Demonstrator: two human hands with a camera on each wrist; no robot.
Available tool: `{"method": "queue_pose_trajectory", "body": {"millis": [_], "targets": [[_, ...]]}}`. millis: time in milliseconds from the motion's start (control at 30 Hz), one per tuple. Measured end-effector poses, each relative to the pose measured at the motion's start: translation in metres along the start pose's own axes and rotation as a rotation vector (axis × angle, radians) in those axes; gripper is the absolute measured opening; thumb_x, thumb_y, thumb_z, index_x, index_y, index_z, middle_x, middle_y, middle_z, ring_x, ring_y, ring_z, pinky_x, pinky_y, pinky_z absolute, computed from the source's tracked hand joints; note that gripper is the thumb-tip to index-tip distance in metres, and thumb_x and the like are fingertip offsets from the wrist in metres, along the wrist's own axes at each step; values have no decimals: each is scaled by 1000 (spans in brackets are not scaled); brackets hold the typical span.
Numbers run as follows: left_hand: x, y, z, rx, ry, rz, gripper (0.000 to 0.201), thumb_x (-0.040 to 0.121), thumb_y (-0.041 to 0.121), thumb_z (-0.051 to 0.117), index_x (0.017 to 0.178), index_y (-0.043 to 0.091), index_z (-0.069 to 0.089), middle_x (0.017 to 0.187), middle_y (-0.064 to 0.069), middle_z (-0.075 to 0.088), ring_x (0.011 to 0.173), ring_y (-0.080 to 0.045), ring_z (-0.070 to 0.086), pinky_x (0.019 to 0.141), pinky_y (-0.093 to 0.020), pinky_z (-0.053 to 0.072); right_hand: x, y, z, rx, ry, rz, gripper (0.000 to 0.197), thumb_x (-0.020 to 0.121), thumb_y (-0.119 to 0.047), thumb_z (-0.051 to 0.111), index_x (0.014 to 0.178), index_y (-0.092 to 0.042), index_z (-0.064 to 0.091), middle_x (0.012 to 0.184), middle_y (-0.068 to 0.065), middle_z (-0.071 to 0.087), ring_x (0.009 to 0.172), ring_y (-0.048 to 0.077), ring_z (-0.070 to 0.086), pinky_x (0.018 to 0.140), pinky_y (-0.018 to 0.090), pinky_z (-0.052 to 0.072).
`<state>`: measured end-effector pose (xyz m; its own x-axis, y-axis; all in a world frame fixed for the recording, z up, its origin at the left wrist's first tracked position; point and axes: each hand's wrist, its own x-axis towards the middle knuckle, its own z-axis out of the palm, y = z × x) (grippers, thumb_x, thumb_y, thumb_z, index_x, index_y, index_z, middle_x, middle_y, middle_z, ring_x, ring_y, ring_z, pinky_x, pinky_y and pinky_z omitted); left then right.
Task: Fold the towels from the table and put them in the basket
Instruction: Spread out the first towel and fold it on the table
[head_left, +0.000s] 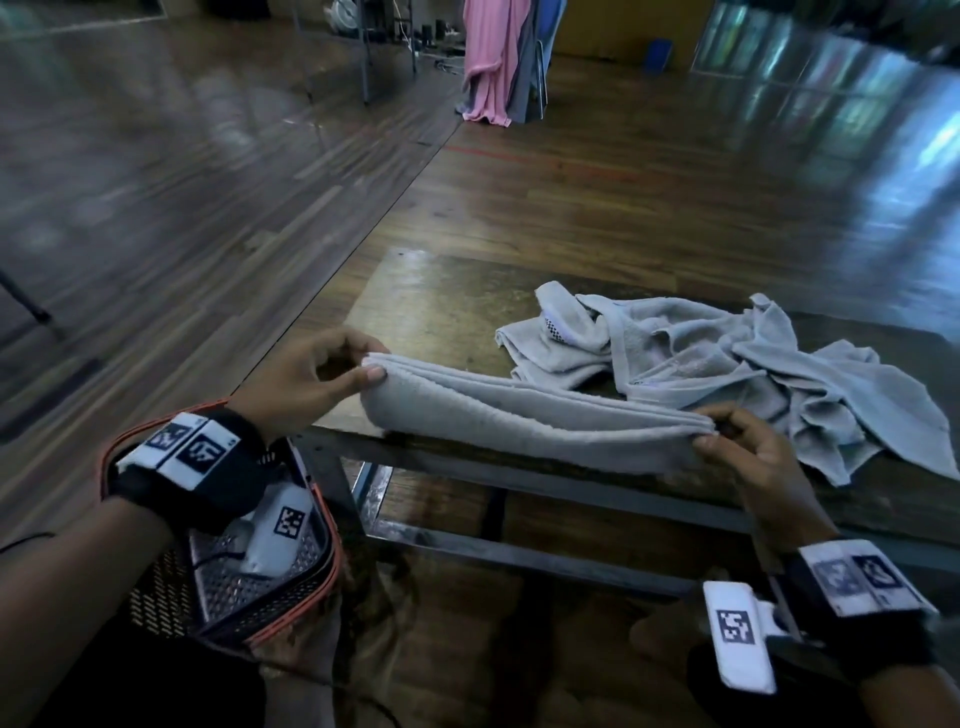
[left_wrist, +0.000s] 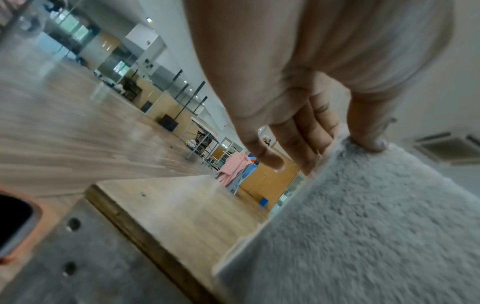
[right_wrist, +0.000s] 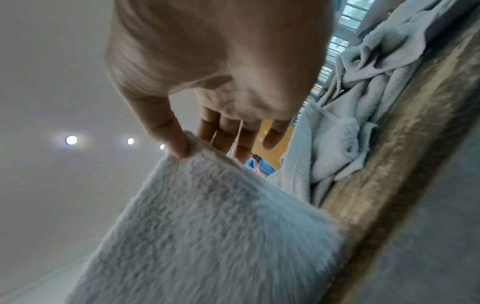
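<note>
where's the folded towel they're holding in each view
Head: folded towel stretched across the centre, between left hand and right hand.
Left wrist: fills the lower right.
Right wrist: fills the lower centre.
Shared landmark: the wooden table edge.

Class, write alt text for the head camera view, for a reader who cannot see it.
Two hands, the left hand and the right hand, pinch the ends of a folded grey terry towel above the near edge of a wooden table. Crumpled grey towels lie behind it; an orange-rimmed mesh basket sits lower left.
</note>
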<state>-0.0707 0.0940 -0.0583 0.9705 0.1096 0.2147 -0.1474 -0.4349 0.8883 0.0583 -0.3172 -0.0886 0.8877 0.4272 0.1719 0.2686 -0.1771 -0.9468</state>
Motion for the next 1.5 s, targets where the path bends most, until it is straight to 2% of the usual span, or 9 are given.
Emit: {"method": "queue_pose_trajectory", "body": {"millis": [133,333,433,533,633,833,1033,1300,1500], "targets": [[-2,11,-8,-103,-47,-46,19,85,10,56,103,13,62,96,3,66,86,3,64,72,-9,50,2,-9,-7,124,-65,99,20,76,-25,62,95,-24,70,89,-2,72,81,9,67,66,18,54],[7,-12,-8,-7,-148,-163,13,90,8,53,101,8,59,94,-3,64,90,-12,61,79,-20,50,19,-7,1,-92,-143,163,13,84,-11,62,88,-21,69,80,-9,73,75,-2,66,66,8,49],[18,-28,0,177,-23,-191,7,91,9,54,96,12,58,93,-3,61,89,-15,57,73,-9,44,33,-6,11,-245,-121,186,11,88,-16,61,92,-26,65,83,-13,69,74,-10,62,65,6,45],[27,-38,11,446,205,-223,20,92,16,54,111,8,55,100,-6,59,90,-14,54,69,-3,37,46,0,31,-483,127,198,17,89,-19,58,106,-18,63,99,-1,67,84,6,60,72,16,42],[26,-37,26,647,327,-82,30,92,19,52,118,5,51,114,-13,58,103,-24,55,86,-27,40,49,0,68,-779,221,66,28,86,-17,56,113,-13,60,111,9,63,106,26,56,94,43,43],[-3,-41,100,989,-214,-65,48,92,51,29,132,25,37,142,-6,42,130,-26,40,106,-44,29,31,12,139,-1050,-150,-123,44,88,-39,49,129,-24,50,134,0,53,125,23,45,102,42,32],[35,-55,96,983,-288,-152,60,92,59,16,144,28,23,156,-3,19,144,-24,15,114,-44,18,48,27,155,-1092,-250,-44,52,95,-48,33,145,-31,28,155,-3,25,143,19,19,110,39,19],[87,-78,75,1053,-480,-162,80,81,73,17,147,31,-1,159,-2,-5,146,-22,-6,115,-54,-1,50,34,154,-953,-256,-162,53,95,-38,43,142,-15,35,153,8,28,144,20,21,115,38,19],[106,-70,76,1268,-110,-174,62,92,44,45,142,16,21,154,-17,15,143,-31,15,112,-61,3,37,39,130,-1168,-258,-140,54,94,-52,26,142,-28,36,154,1,28,144,17,21,113,43,15]]}}
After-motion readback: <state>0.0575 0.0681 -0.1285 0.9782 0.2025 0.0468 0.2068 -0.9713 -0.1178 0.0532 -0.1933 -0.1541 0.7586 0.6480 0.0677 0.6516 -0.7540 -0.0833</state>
